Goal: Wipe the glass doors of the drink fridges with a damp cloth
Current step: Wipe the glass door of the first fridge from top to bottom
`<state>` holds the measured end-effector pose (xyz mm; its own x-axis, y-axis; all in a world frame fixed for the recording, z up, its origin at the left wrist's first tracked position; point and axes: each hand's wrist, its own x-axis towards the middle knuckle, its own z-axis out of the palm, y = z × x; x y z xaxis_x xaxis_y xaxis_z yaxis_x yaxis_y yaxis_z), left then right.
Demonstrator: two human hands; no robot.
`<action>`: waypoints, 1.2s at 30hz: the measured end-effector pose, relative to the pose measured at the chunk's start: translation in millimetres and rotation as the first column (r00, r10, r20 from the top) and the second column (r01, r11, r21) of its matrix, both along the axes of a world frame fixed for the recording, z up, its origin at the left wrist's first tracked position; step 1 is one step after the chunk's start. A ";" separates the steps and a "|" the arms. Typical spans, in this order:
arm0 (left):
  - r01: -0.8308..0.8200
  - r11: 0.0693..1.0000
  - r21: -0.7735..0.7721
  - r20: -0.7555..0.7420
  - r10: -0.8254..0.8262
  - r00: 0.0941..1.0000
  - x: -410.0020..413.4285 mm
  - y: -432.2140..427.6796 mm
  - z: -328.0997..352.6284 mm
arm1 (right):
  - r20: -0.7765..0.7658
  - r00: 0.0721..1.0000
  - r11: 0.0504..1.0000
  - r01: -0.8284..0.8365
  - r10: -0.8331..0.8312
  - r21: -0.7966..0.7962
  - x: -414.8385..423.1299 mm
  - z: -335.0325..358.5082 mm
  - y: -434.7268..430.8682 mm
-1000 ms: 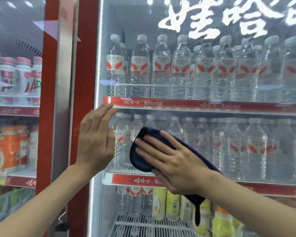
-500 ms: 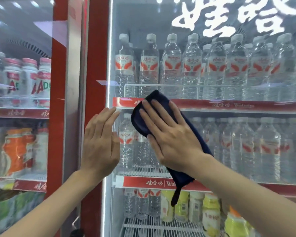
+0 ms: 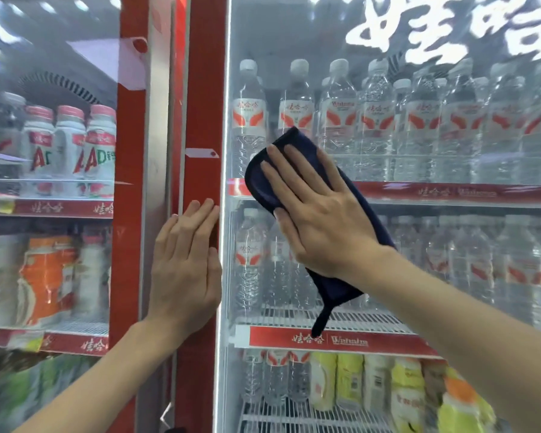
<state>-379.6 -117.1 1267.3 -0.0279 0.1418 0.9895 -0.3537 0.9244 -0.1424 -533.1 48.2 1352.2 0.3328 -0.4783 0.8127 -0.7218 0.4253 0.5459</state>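
Note:
A dark blue cloth (image 3: pixel 263 179) lies flat against the glass door (image 3: pixel 434 276) of the right-hand fridge, at the level of the upper red shelf strip. My right hand (image 3: pixel 319 210) presses it to the glass with the fingers spread, and the cloth's loop tail hangs below my wrist. My left hand (image 3: pixel 188 264) rests flat and open on the door's red frame (image 3: pixel 203 104), holding nothing. Behind the glass stand rows of water bottles (image 3: pixel 372 120).
A second fridge with a glass door (image 3: pixel 44 151) stands to the left, holding white, orange and green drink bottles. A silver and red pillar (image 3: pixel 156 120) separates the two doors. Yellow bottles (image 3: pixel 350 382) fill the lower shelf on the right.
My right hand has slid the cloth up the glass, from the lower bottle shelf to the upper red shelf strip. My left hand shifted slightly left, from the glass edge onto the red frame.

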 end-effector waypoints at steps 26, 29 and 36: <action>0.158 0.978 0.136 -0.088 -0.146 0.985 41.3 -46.0 -15.9 | -0.083 0.996 0.980 -0.015 0.032 0.199 42.8 -89.3 -33.1; -0.009 0.976 0.216 -0.011 0.012 1.000 54.1 -68.8 -24.1 | -0.237 0.971 0.923 0.050 0.045 0.382 33.5 -67.9 -23.4; -0.026 0.984 0.177 0.011 0.024 1.000 50.0 -81.1 -29.9 | -0.033 0.999 1.000 0.012 -0.012 -0.003 59.1 24.1 -62.4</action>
<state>-329.6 -198.1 1237.3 -0.0385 -0.0368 0.9986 -0.3762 0.9263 0.0196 -474.0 -14.2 1376.3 0.3534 -0.4803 0.8028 -0.6985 0.4353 0.5679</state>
